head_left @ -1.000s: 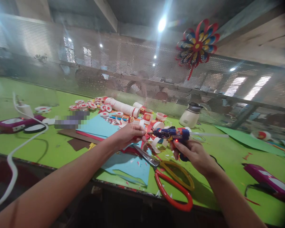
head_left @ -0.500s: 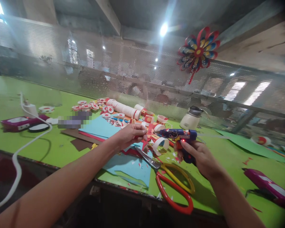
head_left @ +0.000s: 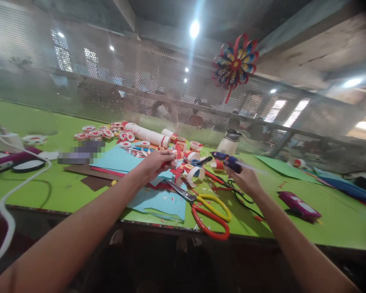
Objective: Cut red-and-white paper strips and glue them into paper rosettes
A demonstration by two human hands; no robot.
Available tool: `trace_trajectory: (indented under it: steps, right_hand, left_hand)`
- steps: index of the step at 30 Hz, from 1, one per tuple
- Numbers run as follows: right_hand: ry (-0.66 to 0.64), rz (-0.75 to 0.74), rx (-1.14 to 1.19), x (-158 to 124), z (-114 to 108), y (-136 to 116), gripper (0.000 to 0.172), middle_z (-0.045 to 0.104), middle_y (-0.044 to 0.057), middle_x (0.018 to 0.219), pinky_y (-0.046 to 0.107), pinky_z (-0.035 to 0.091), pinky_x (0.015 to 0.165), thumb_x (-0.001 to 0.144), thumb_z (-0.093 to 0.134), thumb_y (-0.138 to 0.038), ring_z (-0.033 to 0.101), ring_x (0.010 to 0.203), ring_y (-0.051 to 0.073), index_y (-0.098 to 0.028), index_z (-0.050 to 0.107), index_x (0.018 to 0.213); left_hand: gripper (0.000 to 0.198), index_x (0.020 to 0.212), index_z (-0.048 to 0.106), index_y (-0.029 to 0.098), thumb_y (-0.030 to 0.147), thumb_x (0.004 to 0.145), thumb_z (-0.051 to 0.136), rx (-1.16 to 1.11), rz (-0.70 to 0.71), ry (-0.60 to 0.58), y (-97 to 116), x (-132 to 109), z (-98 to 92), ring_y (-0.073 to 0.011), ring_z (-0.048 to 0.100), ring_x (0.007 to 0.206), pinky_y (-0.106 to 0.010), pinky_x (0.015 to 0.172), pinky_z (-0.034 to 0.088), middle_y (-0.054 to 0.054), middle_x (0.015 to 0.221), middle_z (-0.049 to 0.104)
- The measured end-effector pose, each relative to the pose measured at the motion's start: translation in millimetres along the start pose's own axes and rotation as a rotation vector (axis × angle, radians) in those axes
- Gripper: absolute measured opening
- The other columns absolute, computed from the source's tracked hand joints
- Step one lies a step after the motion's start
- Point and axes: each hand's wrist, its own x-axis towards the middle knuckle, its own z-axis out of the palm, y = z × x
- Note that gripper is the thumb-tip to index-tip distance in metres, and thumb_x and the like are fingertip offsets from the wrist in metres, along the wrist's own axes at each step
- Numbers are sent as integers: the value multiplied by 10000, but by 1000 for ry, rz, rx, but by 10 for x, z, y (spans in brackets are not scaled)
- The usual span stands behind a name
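1. Holding the gun, the right hand is beyond the scissors and to their right; its grip is clamped on the handle, and the nozzle points left. A pale, blurred stick runs from the gun's back.
2. Beyond the scissors' tips and to their left is the left hand, its grip drawn together at the fingertips; I cannot tell whether something small sits between them.
3. Red paper shows just beside those fingertips, beyond the scissors.
4. On the green surface, the scissors lie with their blades across a blue sheet, their red and yellow handles towards the person.
5. Left of the scissors and farther back are a blue stack, a white tube and a pile of discs.
6. Well beyond the scissors, to their right, stands a jug; a purple box lies well to their right.
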Motion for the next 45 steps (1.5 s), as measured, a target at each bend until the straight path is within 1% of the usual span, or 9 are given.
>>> trace_trajectory:
  steps: [6,12,17,20,23,29,32,35,45]
  right_hand:
    - [-89,-133,-256,-149,109,177,293,661,104,922,337,440,724,799,535,-295,597,801,230,-141,622,1032]
    - [-195,-197,-331,-14,298,342,276,634,134,973,338,428,779,729,602,-181,571,851,238,-130,648,996]
    - [-285,-271,-327,79,196,411,324,627,129,1014,346,453,785,700,652,-190,572,903,248,-154,671,1022]
    - [-275,-300,-313,28,11,185,293,622,121,1036,395,446,829,732,639,-231,557,959,264,-178,670,1018]
    - [-165,-292,-174,-56,-73,-295,178,641,97,922,403,459,789,826,547,-282,576,858,230,-178,663,913]
    - [-367,-62,443,-95,429,-1090,224,633,32,681,295,482,553,785,574,-360,572,570,148,-152,650,811]
    - [-386,104,606,-27,769,-1239,246,595,-8,588,257,433,445,748,597,-387,517,444,114,-157,642,820]
    - [-316,125,585,53,994,-1352,272,601,-8,578,251,405,406,750,585,-406,487,400,108,-159,659,836]
    - [-48,16,443,106,1305,-1467,163,673,50,694,306,438,638,733,590,-284,563,646,181,-162,694,768]
  left_hand:
    - [90,729,588,117,163,707,662,-5,-11,17,7,-21,42,-33,415,423,-157,404,241,4,539,565]
    - [138,738,603,113,219,701,683,64,-25,23,-35,-15,54,-42,420,429,-159,413,237,11,510,548]
    - [231,737,623,107,283,640,738,65,-32,10,-55,4,44,-46,437,450,-162,421,240,5,524,557]
    - [248,736,633,102,300,632,739,76,-28,5,-59,-1,73,-40,415,429,-167,413,213,8,506,548]
    - [243,733,629,100,308,648,723,89,-4,-18,-85,0,98,-34,376,399,-178,401,172,7,499,546]
    - [178,746,599,119,238,667,706,-104,85,72,-138,67,14,-33,428,446,-157,426,262,16,569,558]
    - [139,754,575,125,187,696,685,-232,89,89,-105,88,-48,-34,452,458,-157,453,328,19,607,559]
    - [96,745,553,124,137,733,647,-321,54,129,-66,96,-67,-40,464,457,-158,425,316,10,633,567]
    - [171,682,515,127,43,827,482,-465,62,324,-144,183,-42,-76,536,517,-194,559,419,-1,586,569]
